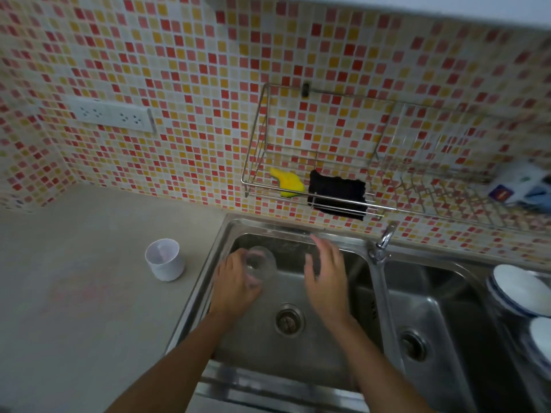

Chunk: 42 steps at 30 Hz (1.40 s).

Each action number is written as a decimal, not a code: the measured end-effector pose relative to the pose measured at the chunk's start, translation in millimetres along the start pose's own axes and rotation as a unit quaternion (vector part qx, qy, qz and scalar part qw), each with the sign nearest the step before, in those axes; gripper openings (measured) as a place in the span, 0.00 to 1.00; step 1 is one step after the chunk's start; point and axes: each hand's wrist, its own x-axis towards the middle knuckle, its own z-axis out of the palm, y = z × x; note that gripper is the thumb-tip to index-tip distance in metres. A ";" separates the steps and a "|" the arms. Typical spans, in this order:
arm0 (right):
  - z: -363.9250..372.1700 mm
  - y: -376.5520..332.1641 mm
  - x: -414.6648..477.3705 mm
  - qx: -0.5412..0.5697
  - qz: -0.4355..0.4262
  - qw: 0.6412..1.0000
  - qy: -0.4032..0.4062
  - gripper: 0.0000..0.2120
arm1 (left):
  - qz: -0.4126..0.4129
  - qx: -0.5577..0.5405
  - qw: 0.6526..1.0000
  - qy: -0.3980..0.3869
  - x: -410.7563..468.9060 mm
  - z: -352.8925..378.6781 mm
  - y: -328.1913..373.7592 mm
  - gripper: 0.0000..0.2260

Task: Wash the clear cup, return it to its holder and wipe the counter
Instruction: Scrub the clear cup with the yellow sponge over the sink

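Mosaic tile in red, orange and yellow runs behind the grey counter [89,293] and the steel double sink [298,231] where I stand. My left hand [235,281] is wrapped around the clear cup [259,263], holding it over the left basin, above and left of the drain [288,320]. The cup's mouth seems to tip up and away from me toward the wall, its long axis leaning that way, though blur keeps me from being sure. My right hand [326,278] hovers just beside it, fingers spread, holding nothing. I judge this to be the washing step, barely begun: no water shows at the tap [384,239], so next I need my right hand on that tap or up at the yellow sponge [287,181] in the wire rack [262,114], beside the black cloth [337,192]. A white holder [164,259] waits on the counter to my left.
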 end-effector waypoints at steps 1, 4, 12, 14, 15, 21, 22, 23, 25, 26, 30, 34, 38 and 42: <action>-7.0 -20.1 24.5 0.012 -0.033 0.999 0.036 0.18 | 0.000 -0.010 1.000 0.014 7.7 -5.5 4.6 0.30; -13.9 -62.1 98.7 -0.006 -0.092 0.994 0.066 0.15 | 0.003 -0.036 0.999 0.022 30.4 -22.9 17.6 0.28; 43.0 -75.2 209.0 -0.199 0.064 0.944 -0.255 0.20 | 0.029 -0.061 0.997 -0.023 67.1 -51.9 7.0 0.36; 53.5 -75.3 211.8 -0.209 0.088 0.940 -0.255 0.15 | 0.033 -0.081 0.996 -0.033 70.8 -56.7 -0.6 0.39; 57.5 -74.2 211.7 -0.205 0.104 0.942 -0.243 0.12 | 0.037 -0.090 0.995 -0.036 71.4 -58.2 -5.5 0.40; 51.4 -77.9 195.0 -0.055 0.056 0.992 -0.100 0.13 | 0.056 -0.089 0.993 -0.049 69.2 -67.1 -17.8 0.36; 44.3 -81.8 187.2 -0.029 0.025 0.997 -0.069 0.15 | 0.060 -0.086 0.993 -0.056 67.1 -67.9 -18.2 0.35; 36.6 -85.0 177.8 -0.016 -0.001 0.999 -0.038 0.17 | 0.066 -0.082 0.992 -0.063 65.4 -67.9 -18.2 0.35; 21.3 -89.5 152.5 -0.006 -0.028 1.000 0.005 0.19 | 0.080 -0.073 0.991 -0.080 64.5 -65.9 -18.2 0.33; 14.5 -88.9 138.1 -0.004 -0.037 0.999 0.011 0.19 | 0.085 -0.070 0.990 -0.085 64.7 -64.3 -17.6 0.31; -4.6 -73.5 77.7 -0.040 -0.052 0.993 -0.095 0.19 | 0.088 -0.057 0.990 -0.092 69.0 -59.6 -5.3 0.29; -2.3 -33.5 53.3 -0.165 -0.142 0.954 -0.208 0.17 | 0.111 -0.062 0.984 -0.125 74.7 -51.1 16.9 0.25; -6.0 -10.7 56.8 -0.239 -0.180 0.927 -0.226 0.14 | 0.131 0.004 0.984 -0.118 86.3 -36.0 29.2 0.25; -4.6 -5.7 45.4 -0.116 -0.078 0.957 -0.254 0.15 | 0.163 0.061 0.978 -0.117 93.1 -24.2 43.5 0.27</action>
